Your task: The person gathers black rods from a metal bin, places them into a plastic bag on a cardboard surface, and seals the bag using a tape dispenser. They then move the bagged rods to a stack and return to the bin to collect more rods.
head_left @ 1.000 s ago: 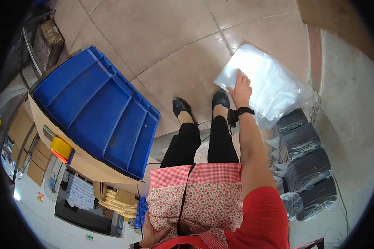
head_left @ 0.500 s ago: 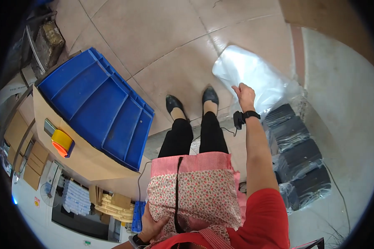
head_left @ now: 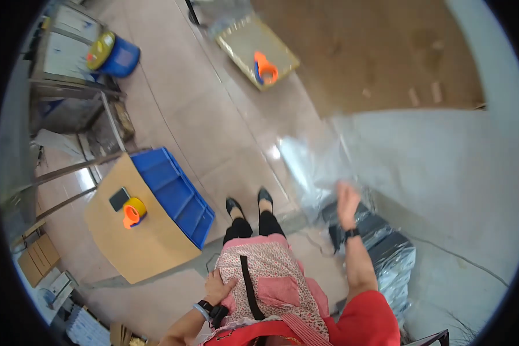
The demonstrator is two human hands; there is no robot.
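My left hand [head_left: 218, 287] lies flat, fingers apart, on the pink flowered apron [head_left: 277, 291] at my waist, holding nothing. Out to the right, my right hand [head_left: 347, 205] is smeared by motion. Its fingers look stretched out, and I see nothing in them. Just past it, a clear plastic sheet or bag [head_left: 308, 170] lies on the floor. Below the hand stand dark blocks wrapped in clear plastic [head_left: 386, 245], their kind hard to make out. A black band with a small box sits on each wrist.
On the left, a blue plastic bin [head_left: 176, 193] adjoins a brown board [head_left: 112, 230] carrying an orange-and-yellow tape dispenser [head_left: 134, 212] and a dark phone-like slab [head_left: 120, 199]. Ahead lies a tan package [head_left: 242, 43] with an orange tape dispenser [head_left: 265, 69]. A blue drum [head_left: 121, 56] stands far left.
The view has swung up, showing more floor ahead. My right hand has moved from over the plastic sheet back toward the wrapped dark blocks, its fingers straightening. My left hand stays on the apron.
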